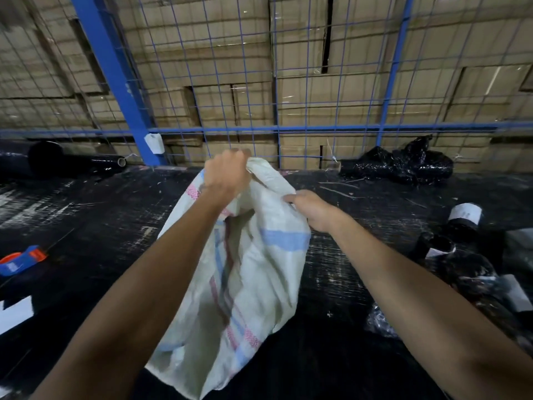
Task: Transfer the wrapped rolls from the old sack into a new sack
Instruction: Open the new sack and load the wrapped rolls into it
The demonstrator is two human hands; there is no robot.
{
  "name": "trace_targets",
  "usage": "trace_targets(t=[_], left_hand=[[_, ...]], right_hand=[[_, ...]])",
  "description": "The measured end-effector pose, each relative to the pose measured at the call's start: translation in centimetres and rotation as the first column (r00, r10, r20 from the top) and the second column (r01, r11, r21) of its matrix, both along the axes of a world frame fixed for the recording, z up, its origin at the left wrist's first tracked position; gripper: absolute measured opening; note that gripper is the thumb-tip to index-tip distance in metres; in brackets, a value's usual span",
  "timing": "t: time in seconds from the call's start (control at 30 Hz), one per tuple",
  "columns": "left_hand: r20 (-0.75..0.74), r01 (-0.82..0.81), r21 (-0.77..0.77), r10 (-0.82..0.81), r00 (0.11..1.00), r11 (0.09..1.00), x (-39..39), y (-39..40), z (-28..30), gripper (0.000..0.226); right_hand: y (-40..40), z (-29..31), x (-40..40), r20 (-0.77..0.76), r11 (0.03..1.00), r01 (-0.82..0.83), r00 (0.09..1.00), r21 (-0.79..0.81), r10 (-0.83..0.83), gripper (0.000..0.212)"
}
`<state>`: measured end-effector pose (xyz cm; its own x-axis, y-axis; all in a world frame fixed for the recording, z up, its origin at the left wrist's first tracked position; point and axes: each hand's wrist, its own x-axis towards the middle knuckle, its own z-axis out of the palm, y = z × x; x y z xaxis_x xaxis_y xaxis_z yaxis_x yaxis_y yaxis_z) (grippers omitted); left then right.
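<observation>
Sack (253, 284) btwn tape gun (21, 259), wrapped rolls (461, 223)

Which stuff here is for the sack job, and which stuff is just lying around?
For the job:
white sack, gripped by the left hand and right hand
black wrapped rolls

Just lying about:
tape dispenser
crumpled black plastic
stretch-film roll
cardboard boxes behind the blue mesh

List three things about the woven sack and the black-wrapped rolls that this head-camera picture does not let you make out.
1. Sack contents: its cloth hides the inside.
2. Left hand fingers: curled into the sack's top edge, behind the knuckles.
3. Wrapped rolls at right: the labels are too small to read, and the frame edge cuts the pile, so no count.
</observation>
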<state>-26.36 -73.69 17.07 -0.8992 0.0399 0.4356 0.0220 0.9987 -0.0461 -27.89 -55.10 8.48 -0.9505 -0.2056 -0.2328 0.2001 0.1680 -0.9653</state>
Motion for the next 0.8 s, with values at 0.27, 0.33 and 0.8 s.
trace_targets(t=[0.27, 0.33, 0.8], left_hand=[[-0.139, 0.307, -0.334, -0.369, 0.919, 0.891, 1.0, 1.1, -2.3, 0.106], [-0.059, 0.4, -0.355, -0.448, 0.892, 0.845, 1.8, 2.8, -3.4, 0.092], [-0.202, 0.002, -0.116, -0.025, 0.979, 0.993, -1.3, 0.1, 1.9, 0.055]], right_hand=[[2.5, 1.3, 1.2, 0.175, 0.842, -0.089, 0.961, -0.532, 0.212, 0.026], [2.3, 2.6, 1.6, 0.146, 0.831, -0.12, 0.961, -0.543, 0.234, 0.029], [2.5, 2.5, 3.0, 0.163, 0.777, -0.032, 0.972, -0.628, 0.172, 0.023]])
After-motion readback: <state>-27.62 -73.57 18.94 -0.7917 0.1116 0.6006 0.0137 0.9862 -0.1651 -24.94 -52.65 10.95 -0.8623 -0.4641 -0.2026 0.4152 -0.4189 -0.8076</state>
